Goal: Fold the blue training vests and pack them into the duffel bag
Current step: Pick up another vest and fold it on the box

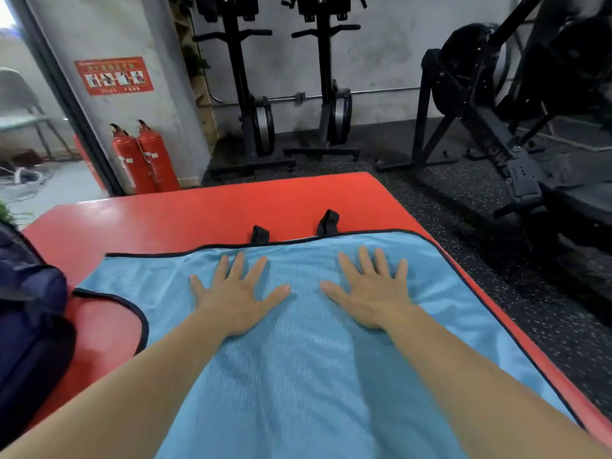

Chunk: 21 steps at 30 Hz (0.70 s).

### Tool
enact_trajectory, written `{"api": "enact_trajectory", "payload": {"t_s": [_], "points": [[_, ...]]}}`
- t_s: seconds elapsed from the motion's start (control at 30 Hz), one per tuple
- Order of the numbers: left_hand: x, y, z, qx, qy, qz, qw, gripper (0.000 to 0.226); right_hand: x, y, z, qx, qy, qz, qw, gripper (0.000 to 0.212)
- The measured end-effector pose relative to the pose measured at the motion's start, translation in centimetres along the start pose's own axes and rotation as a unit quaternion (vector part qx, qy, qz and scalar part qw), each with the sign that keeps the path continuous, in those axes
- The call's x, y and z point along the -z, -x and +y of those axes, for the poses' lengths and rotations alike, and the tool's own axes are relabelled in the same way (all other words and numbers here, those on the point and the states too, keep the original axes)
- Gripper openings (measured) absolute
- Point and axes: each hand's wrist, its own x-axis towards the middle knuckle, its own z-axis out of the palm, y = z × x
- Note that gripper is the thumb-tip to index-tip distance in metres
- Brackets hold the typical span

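Observation:
A light blue mesh training vest (308, 359) with black trim lies spread flat on a red mat (185, 217). My left hand (233, 293) and my right hand (371, 289) both press flat on the vest's far part, fingers spread and straight, side by side. Two black straps (326, 223) stick out from under the vest's far edge. A dark navy duffel bag (29, 326) sits at the left edge of the mat, partly cut off by the frame.
Beyond the mat stand two red fire extinguishers (145, 159) by the wall and upright black rowing machines (255, 124). A large black fitness machine (496, 134) stands at the right on speckled black rubber floor (480, 266).

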Motion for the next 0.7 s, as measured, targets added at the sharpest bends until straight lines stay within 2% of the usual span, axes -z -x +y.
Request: {"api": "enact_trajectory", "payload": {"t_s": [0.17,0.27,0.4,0.53,0.6,0.7], "points": [[0.7,-0.4,-2.1,0.022,0.012,-0.019,0.999,0.103,1.0,0.8,6.2,-0.1,0.038,0.011,0.994,0.079],[1.0,0.0,-1.6,0.027,0.023,-0.019,0.999,0.1,1.6,2.7,5.0,-0.047,0.013,0.03,0.998,0.078],[0.9,3.5,0.6,-0.01,0.02,0.009,1.0,0.089,-0.1,7.2,1.5,0.039,0.011,0.004,0.999,0.104],[-0.5,8.6,0.8,-0.037,-0.024,-0.022,0.999,0.089,0.1,9.1,3.3,-0.053,0.042,-0.007,0.998,0.075],[-0.9,10.8,0.1,-0.023,-0.016,-0.015,1.0,0.097,0.7,10.7,3.6,-0.077,0.042,0.005,0.996,0.076],[-1.5,14.4,0.0,-0.03,0.004,0.002,1.0,0.101,0.2,15.1,2.6,-0.045,0.02,-0.012,0.999,0.088]]}}
